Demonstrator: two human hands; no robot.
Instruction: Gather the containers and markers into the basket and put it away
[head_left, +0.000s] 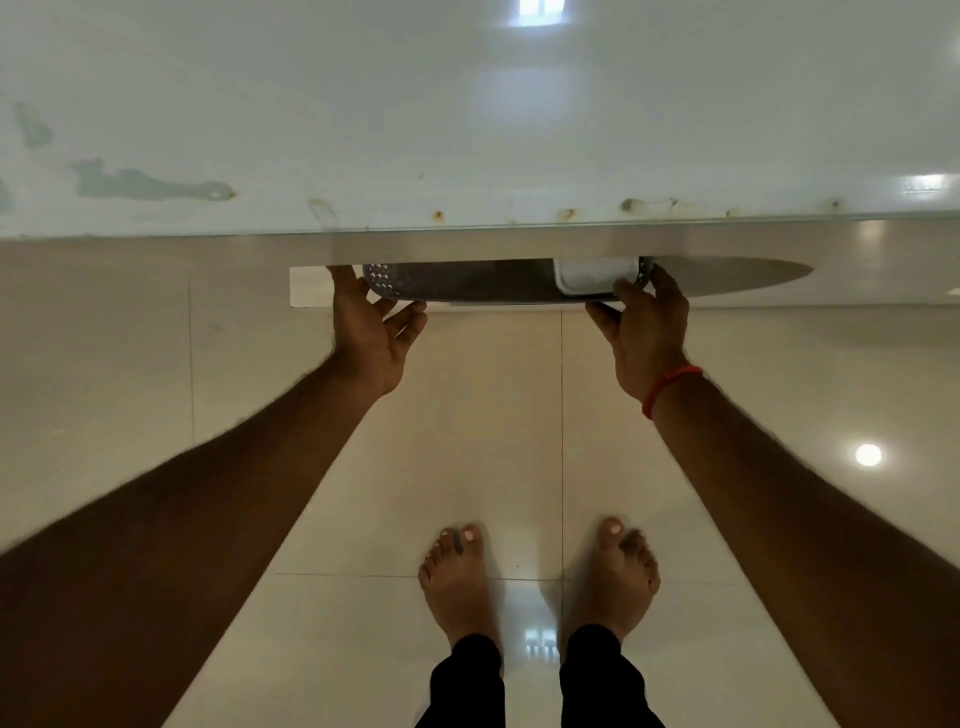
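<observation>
A grey perforated basket (467, 283) sits on a low shelf under the white tabletop (467, 130), mostly hidden by the table's front edge. A white container (592, 278) shows inside its right end. My left hand (371, 332) holds the basket's left end, fingers partly spread under the rim. My right hand (649, 327), with a red thread at the wrist, grips the right end. No markers are visible.
The table's front edge (467, 228) runs across the whole view, chipped and rust-stained. A white shelf board (309, 293) sticks out at the left under the table. My bare feet (540, 577) stand on glossy beige floor tiles.
</observation>
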